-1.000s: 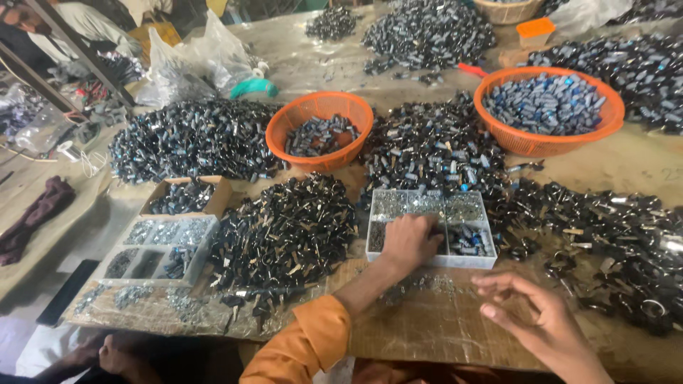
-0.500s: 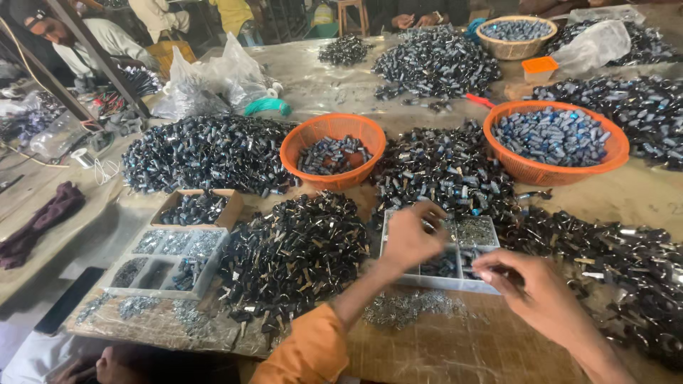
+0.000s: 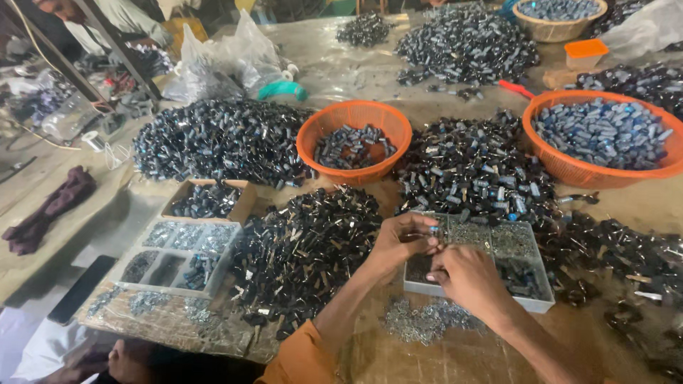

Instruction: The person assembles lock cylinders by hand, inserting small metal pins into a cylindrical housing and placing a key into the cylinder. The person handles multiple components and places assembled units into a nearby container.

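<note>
two hands, l hand (image 3: pixel 402 242) & r hand (image 3: pixel 466 279), pinch tiny part over divided tray (image 3: pixel 530 302); orange baskets (image 3: pixel 353 117) behind

— Where can a hand pass?
— Only the bare table strip (image 3: pixel 455 355) near the person.
— What blocks the rest?
— The divided tray (image 3: pixel 526 245), black part heaps (image 3: pixel 306 249), orange baskets (image 3: pixel 356 117).

Glossy orange plastic mesh basket (image 3: pixel 353 117), shiny metal parts (image 3: pixel 299 249), clear plastic tray (image 3: pixel 530 302).

two orange baskets (image 3: pixel 353 117) (image 3: pixel 569 167) of dark parts, cardboard box (image 3: pixel 242 203), clear plastic bags (image 3: pixel 228 60)
</note>
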